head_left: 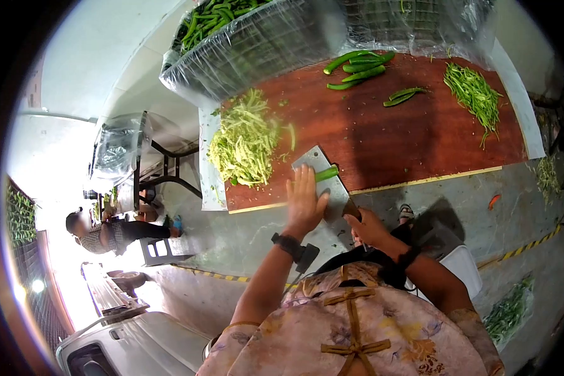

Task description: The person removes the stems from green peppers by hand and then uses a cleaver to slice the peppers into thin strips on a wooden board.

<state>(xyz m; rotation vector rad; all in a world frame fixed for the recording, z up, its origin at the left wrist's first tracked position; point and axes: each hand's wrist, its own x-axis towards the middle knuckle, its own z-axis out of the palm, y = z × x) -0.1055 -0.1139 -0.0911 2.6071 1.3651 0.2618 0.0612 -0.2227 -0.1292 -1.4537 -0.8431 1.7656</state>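
Observation:
My right hand (368,228) is wrapped round the handle of a wide cleaver (333,199), whose blade slants up and left over the table's front edge. My left hand (304,199) lies on the blade with its fingers stretched out. Beside those fingers, a short green piece of pepper (326,173) rests on the blade. Left of the cleaver is a large heap of pale green shreds (244,141). Several whole long green peppers (363,66) lie at the back of the reddish-brown table (307,106), with thin green pieces (405,96) nearer the middle.
A pile of green strips (473,97) is at the table's right. A plastic-lined crate (250,53) of green peppers stands behind it. A seated person (103,235), a black-legged table (169,169) and a white vehicle (138,341) are at left. A plastic bag of greens (511,310) lies on the floor.

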